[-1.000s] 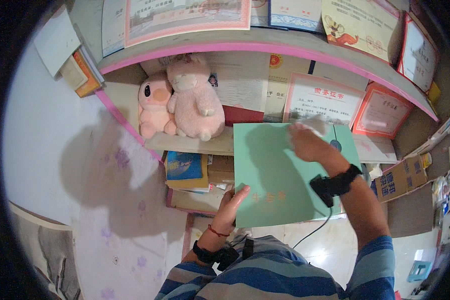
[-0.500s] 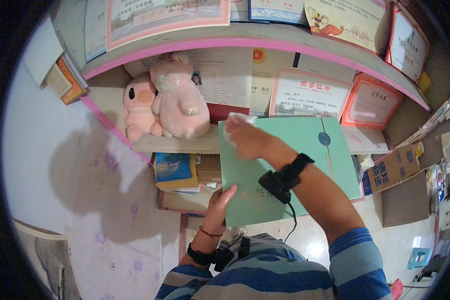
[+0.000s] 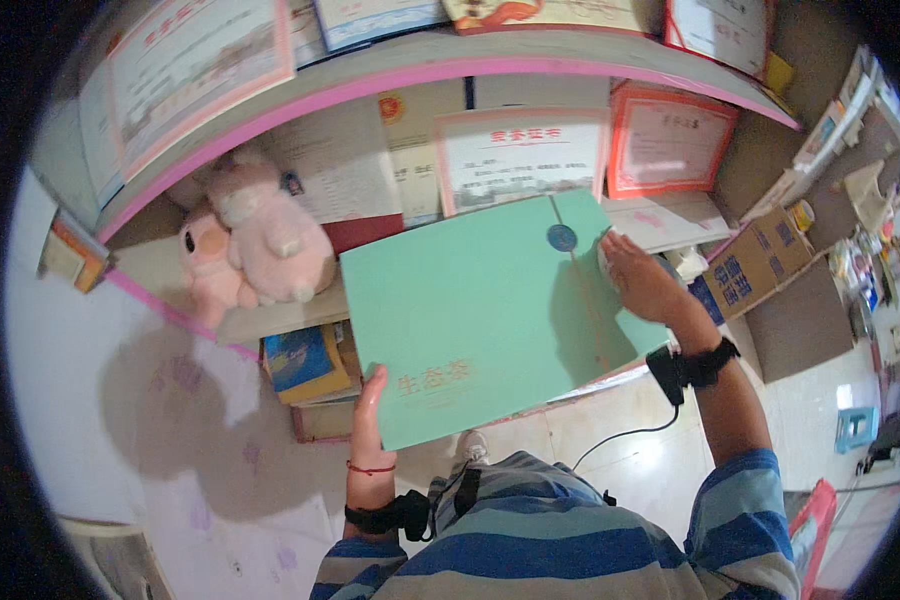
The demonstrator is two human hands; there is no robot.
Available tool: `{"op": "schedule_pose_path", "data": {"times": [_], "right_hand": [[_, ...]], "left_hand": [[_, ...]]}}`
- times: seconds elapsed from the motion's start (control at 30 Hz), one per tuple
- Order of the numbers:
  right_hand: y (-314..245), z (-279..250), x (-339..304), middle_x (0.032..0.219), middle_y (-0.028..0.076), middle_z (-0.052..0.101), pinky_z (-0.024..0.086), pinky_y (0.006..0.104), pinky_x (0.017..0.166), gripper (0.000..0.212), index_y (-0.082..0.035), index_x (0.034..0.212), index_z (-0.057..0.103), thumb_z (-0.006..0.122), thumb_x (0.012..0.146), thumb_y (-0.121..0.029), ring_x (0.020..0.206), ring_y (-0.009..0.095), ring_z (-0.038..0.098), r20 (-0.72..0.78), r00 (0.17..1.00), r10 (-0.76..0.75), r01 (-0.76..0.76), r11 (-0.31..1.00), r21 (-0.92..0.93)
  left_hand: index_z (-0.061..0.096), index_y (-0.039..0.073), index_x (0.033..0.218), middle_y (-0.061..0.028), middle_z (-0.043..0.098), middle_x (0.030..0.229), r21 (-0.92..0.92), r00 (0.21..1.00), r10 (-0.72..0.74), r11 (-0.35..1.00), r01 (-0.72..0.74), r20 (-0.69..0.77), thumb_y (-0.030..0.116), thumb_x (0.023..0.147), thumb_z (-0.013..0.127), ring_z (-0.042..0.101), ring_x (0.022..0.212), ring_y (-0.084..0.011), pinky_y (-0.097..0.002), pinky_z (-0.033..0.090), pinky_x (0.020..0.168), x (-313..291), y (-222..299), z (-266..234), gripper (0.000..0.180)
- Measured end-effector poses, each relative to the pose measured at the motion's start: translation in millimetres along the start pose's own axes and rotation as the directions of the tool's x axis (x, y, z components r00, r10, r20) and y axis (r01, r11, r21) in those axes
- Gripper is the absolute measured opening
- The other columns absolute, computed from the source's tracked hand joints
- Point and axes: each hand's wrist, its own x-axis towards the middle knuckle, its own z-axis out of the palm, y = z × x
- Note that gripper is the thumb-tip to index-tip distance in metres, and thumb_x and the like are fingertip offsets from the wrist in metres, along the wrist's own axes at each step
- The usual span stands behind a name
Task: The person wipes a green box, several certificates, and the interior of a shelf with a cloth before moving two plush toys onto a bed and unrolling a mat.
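Observation:
A flat, light-green gift box [image 3: 450, 290], with a round blue emblem and gold lettering, is tilted in front of my body. My left hand [image 3: 368, 405] grips its lower left corner, thumb on the front and the other fingers hidden behind. My right hand [image 3: 640, 275] lies against the box's right edge near the top corner. A bit of white tissue or cloth [image 3: 605, 240] shows at its fingertips, mostly covered by the hand. Both wrists wear black straps, the right one with a cable.
Behind the box, a pink-edged shelf [image 3: 400, 90] holds two pink plush toys [image 3: 280, 245] and several framed certificates [image 3: 520, 155]. Books [image 3: 305, 360] lie on the level below. To the right stand a cardboard box [image 3: 755, 265] and a blue stool [image 3: 856, 428].
My right hand has wiped across from the box's upper left corner to its right edge with the white tissue or cloth. The box appears tilted further, its right side higher.

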Motion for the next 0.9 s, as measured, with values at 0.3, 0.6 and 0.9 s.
{"op": "schedule_pose_path", "data": {"times": [0.3,0.6,0.9], "right_hand": [[-37.8,0.3,-42.7,0.125,0.026,0.038,0.026,0.0402,0.103,0.047,0.012,0.116,0.04,0.046,0.071,-0.002,0.122,0.037,0.032,-0.072,0.997,-0.03,0.038,0.992,0.12],[49.0,42.2,107.7,0.102,0.019,0.048,0.033,0.0364,0.092,0.034,0.008,0.095,0.053,0.049,0.067,-0.012,0.102,0.031,0.044,0.039,0.991,-0.127,0.133,0.926,-0.354],[25.1,13.1,79.9,0.107,0.02,0.048,0.031,0.0364,0.096,0.038,0.011,0.1,0.048,0.046,0.068,-0.008,0.108,0.031,0.043,0.126,0.985,-0.12,0.147,0.959,-0.241]], "left_hand": [[0.046,0.002,0.117,-0.0072,0.051,0.114,0.068,0.999,0.003,0.998,-0.006,0.04,0.027,0.089,0.044,0.049,0.103,-0.0192,-0.0319,0.038,0.088,-5.3,3.1,2.9,0.038],[0.043,0.002,0.12,-0.0102,0.049,0.116,0.118,0.999,-0.02,0.993,0.016,0.038,0.031,0.088,0.044,0.048,0.106,-0.0233,-0.0367,0.038,0.089,-8.9,2.7,19.1,0.043],[0.044,0.002,0.119,-0.0097,0.05,0.115,0.12,0.997,0.056,0.992,-0.048,-0.061,0.03,0.087,0.046,0.049,0.104,-0.0221,-0.0352,0.039,0.088,-5.9,1.2,-0.1,0.043]]}}
